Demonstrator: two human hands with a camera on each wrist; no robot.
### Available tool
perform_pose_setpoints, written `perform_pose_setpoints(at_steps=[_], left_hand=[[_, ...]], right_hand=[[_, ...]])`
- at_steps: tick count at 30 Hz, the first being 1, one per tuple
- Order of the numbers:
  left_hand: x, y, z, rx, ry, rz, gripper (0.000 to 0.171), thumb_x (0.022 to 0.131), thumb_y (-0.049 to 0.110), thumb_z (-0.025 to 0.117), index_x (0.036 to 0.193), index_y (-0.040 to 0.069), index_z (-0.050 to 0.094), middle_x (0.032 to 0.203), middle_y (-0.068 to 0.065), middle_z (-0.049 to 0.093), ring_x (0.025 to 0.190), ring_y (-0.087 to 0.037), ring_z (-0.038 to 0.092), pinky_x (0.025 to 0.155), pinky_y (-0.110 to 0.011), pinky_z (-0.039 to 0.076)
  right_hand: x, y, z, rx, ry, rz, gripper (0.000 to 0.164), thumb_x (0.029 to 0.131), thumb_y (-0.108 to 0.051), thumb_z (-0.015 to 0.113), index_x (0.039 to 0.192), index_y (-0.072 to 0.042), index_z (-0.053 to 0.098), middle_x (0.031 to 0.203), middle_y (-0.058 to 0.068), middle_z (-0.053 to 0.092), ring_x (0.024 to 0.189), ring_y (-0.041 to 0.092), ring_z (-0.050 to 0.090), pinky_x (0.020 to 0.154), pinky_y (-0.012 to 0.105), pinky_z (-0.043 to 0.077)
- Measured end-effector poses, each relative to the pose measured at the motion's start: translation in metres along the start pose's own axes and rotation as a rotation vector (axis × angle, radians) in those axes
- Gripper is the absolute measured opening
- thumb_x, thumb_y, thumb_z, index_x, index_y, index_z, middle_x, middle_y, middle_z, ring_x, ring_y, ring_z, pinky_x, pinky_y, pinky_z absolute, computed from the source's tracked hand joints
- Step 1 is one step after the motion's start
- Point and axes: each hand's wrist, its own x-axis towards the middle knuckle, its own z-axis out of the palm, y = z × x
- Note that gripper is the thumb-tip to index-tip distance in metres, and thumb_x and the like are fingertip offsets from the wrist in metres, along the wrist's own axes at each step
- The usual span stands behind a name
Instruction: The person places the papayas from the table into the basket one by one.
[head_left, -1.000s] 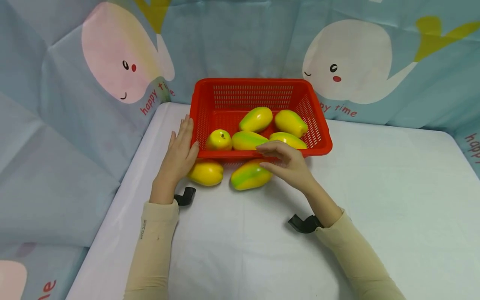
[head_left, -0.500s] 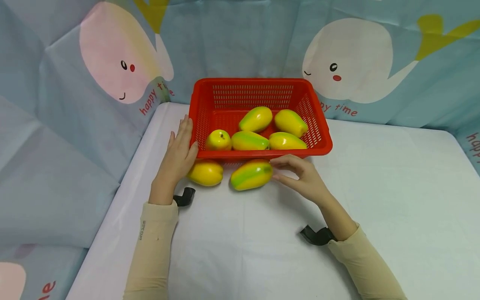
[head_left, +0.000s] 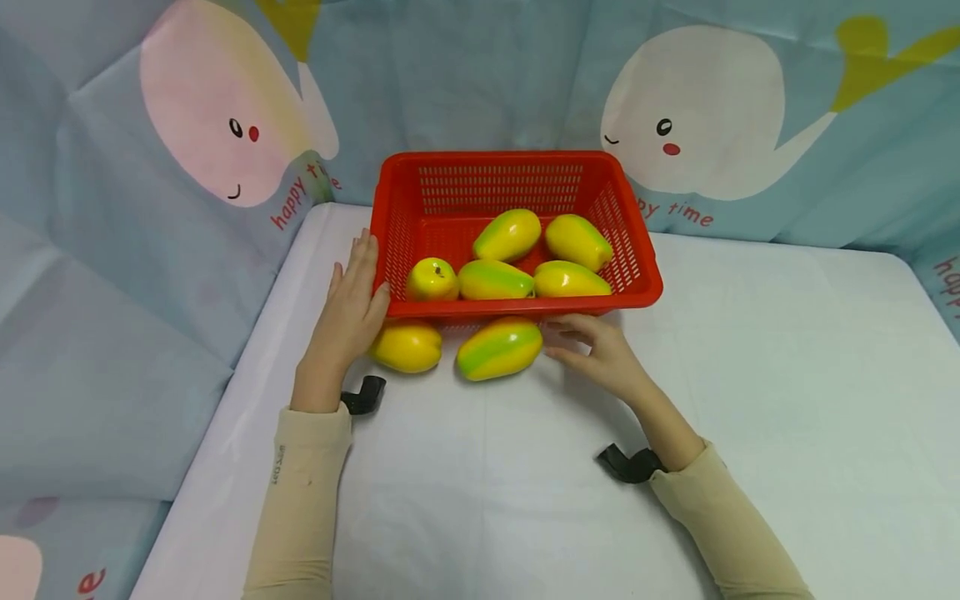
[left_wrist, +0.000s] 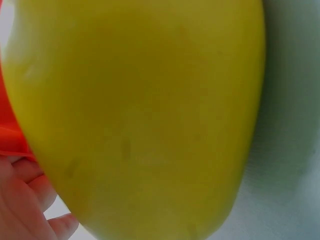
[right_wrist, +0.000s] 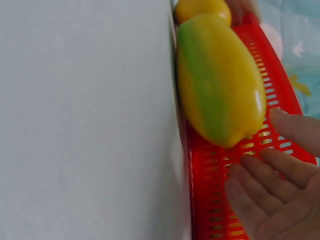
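Note:
My left hand (head_left: 341, 308) lies with straight fingers along the left side of the red plastic basket (head_left: 517, 308). Beside its thumb, in front of the basket, rests a yellow papaya (head_left: 408, 347), which fills most of the left wrist view. A second papaya (head_left: 498, 350), yellow with a green stripe, lies to the right of it on the white cloth. My right hand (head_left: 600, 354) is just off this papaya's right end, fingers loosely bent and holding nothing. In the right wrist view its fingers (right_wrist: 265, 180) spread close to the basket's slotted wall.
Inside the basket lie several yellow-green papayas (head_left: 495, 281) and a round yellow fruit (head_left: 432, 280) with its stem end showing. Behind the basket hangs a pale blue curtain (head_left: 465, 75) with whale prints. A black wrist mount (head_left: 630, 464) sits on each arm.
My right hand has drawn back from over the basket's front rim, moving right and down to beside the striped papaya. The left hand keeps its place at the basket; the head view has shifted slightly.

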Motion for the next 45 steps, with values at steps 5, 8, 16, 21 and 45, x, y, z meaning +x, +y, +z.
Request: perform_pose_setpoints(at_steps=[5,8,16,21,45], left_hand=[[0.0,-0.001,0.0,-0.005,0.007,0.011,0.063,0.097,0.024,0.038,0.151,0.005,0.01,0.158,-0.006,0.006,0.144,-0.02,0.002,0.115,-0.045,-0.002],[0.001,0.0,0.0,-0.005,0.012,0.017,0.063,0.097,0.023,0.038,0.151,0.004,0.011,0.158,-0.006,0.007,0.144,-0.02,0.003,0.114,-0.046,-0.001],[0.001,0.0,0.0,-0.004,0.013,0.013,0.063,0.097,0.023,0.038,0.151,0.004,0.012,0.158,-0.007,0.007,0.144,-0.022,0.004,0.114,-0.048,0.001],[0.001,0.0,-0.001,-0.006,0.008,0.005,0.063,0.097,0.023,0.038,0.151,0.004,0.011,0.158,-0.007,0.007,0.144,-0.02,0.003,0.114,-0.048,0.001],[0.001,0.0,0.0,-0.011,0.001,-0.002,0.064,0.097,0.022,0.038,0.151,0.004,0.01,0.158,-0.007,0.006,0.144,-0.021,0.003,0.114,-0.045,-0.002]], right_hand=[[0.002,0.008,0.002,0.072,-0.089,0.136,0.049,0.082,-0.001,0.07,0.127,0.007,0.053,0.126,0.019,0.057,0.111,0.033,0.057,0.095,0.046,0.045],[0.001,0.012,0.005,0.085,-0.12,0.156,0.053,0.082,-0.004,0.071,0.131,0.004,0.051,0.13,0.016,0.054,0.114,0.03,0.056,0.097,0.043,0.044],[0.001,0.013,0.014,0.074,-0.151,0.103,0.063,0.078,-0.004,0.075,0.134,0.001,0.047,0.133,0.014,0.052,0.114,0.028,0.055,0.099,0.043,0.042],[0.002,0.01,0.018,0.046,-0.209,0.089,0.075,0.077,-0.009,0.077,0.142,-0.005,0.038,0.141,0.01,0.044,0.119,0.025,0.05,0.103,0.041,0.038],[0.004,0.005,0.021,-0.039,-0.208,0.063,0.074,0.081,-0.016,0.074,0.144,-0.008,0.036,0.143,0.005,0.042,0.123,0.02,0.046,0.104,0.039,0.037]])
